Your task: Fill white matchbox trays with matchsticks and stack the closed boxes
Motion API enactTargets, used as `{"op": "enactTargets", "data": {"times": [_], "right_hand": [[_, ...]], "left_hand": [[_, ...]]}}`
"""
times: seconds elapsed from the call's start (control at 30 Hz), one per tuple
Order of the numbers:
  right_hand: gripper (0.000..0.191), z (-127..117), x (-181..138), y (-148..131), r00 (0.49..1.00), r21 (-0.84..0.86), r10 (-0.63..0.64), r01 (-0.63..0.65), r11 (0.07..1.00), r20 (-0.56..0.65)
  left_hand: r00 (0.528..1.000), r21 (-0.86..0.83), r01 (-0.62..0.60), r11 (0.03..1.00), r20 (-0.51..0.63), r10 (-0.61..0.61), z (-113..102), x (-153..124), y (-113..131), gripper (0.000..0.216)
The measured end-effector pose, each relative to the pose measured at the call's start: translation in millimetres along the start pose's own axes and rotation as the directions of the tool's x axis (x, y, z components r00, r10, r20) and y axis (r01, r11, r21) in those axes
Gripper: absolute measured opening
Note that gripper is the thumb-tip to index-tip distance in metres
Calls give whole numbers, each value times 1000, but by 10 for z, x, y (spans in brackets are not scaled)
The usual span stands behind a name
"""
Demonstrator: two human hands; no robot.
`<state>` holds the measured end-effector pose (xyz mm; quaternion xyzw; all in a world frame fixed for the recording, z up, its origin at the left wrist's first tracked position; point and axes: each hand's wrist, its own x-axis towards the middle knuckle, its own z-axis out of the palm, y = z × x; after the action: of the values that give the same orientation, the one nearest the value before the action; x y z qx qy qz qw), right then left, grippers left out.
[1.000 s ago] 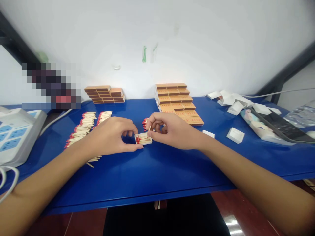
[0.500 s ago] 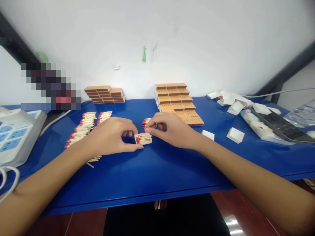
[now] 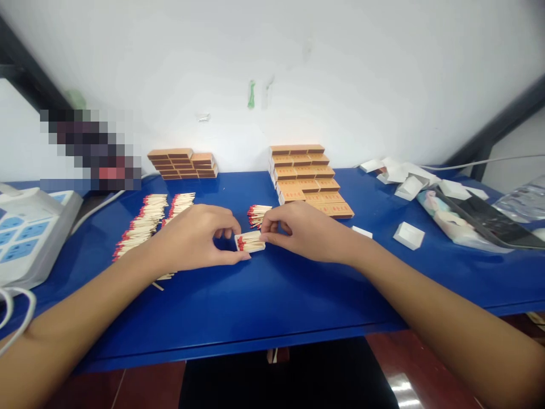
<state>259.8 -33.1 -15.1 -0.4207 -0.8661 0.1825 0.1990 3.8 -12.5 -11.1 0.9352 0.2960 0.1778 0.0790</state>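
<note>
A small white matchbox tray [image 3: 251,249] lies on the blue table with red-headed matches [image 3: 250,242] inside, heads to the left. My left hand [image 3: 206,236] is closed around the tray's left end, thumb at the near side and fingers at the far side. At the tray's right end, my right hand [image 3: 298,230] pinches the plain ends of the matches between thumb and fingertips. Just behind sits a small pile of loose matches [image 3: 258,215]. Two long rows of matches [image 3: 142,218] lie beyond my left forearm, which hides part of them.
Orange matchboxes stand in a short stack [image 3: 183,165] and a stepped stack [image 3: 309,179] by the wall. White empty trays [image 3: 411,180] are heaped at the back right, with a single tray [image 3: 409,234] nearer. A phone [image 3: 489,218] lies right, a power strip [image 3: 32,238] left.
My right hand has shifted slightly right and down, from over the tray to its right end. The loose pile behind shows more. My left hand keeps its hold on the tray.
</note>
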Motion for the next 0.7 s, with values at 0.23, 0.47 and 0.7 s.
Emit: {"op": "enactTargets", "data": {"times": [0.23, 0.47, 0.7], "right_hand": [[5, -23, -17, 8, 997, 76, -73, 73, 994, -2], [9, 32, 13, 25, 997, 137, -64, 57, 989, 48], [12, 73, 16, 12, 997, 50, -76, 75, 996, 24]], "left_hand": [[1000, -21, 8, 1000, 24, -8, 19, -3, -25, 32], [1000, -39, 9, 999, 21, -8, 49, -17, -45, 31], [1000, -44, 0, 999, 19, 1, 51, -17, -37, 31]]}}
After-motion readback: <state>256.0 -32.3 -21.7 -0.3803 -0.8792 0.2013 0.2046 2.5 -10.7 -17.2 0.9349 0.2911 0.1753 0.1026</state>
